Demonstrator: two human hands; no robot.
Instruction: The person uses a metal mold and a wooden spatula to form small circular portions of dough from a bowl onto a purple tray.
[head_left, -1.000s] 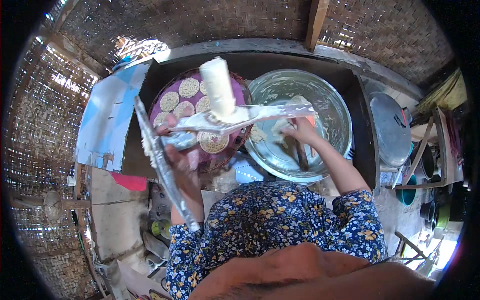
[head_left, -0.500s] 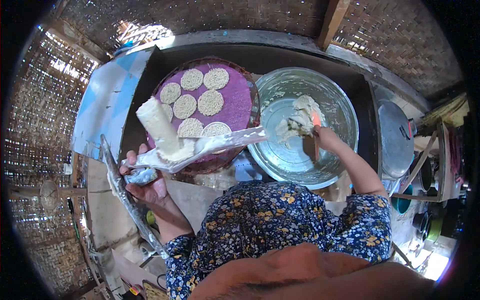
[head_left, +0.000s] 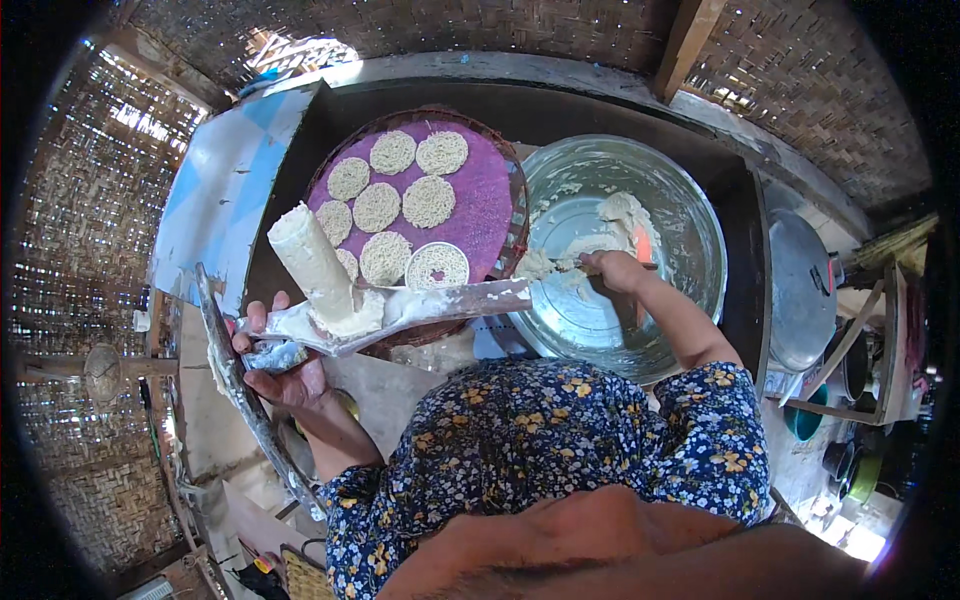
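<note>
My left hand (head_left: 285,360) is closed around one end of a dough-smeared wooden press (head_left: 440,306), beside a bluish-grey part. A thick upright cylinder (head_left: 312,262), coated in pale dough, rises from the press. In my right hand (head_left: 618,272) is a thin-handled utensil, its head hidden under a dough lump (head_left: 537,265) at the basin's left rim. Inside the metal basin (head_left: 690,220) sits more pale dough (head_left: 622,212), with an orange tool (head_left: 642,245) against it. Flat noodle discs (head_left: 428,202) lie on a round purple tray (head_left: 480,195); one white-rimmed disc (head_left: 437,268) is nearest the press.
A dough-streaked pole (head_left: 235,375) slants beside my left wrist. The tray and basin rest within a dark raised frame (head_left: 430,97). A blue-and-white panel (head_left: 225,190) stands at left. At right is a large lidded pot (head_left: 800,290) beside a wooden rack (head_left: 893,350).
My right hand has moved left from the dough in the basin, carrying a dough lump on the utensil toward the press. My left hand still holds the press, barely shifted.
</note>
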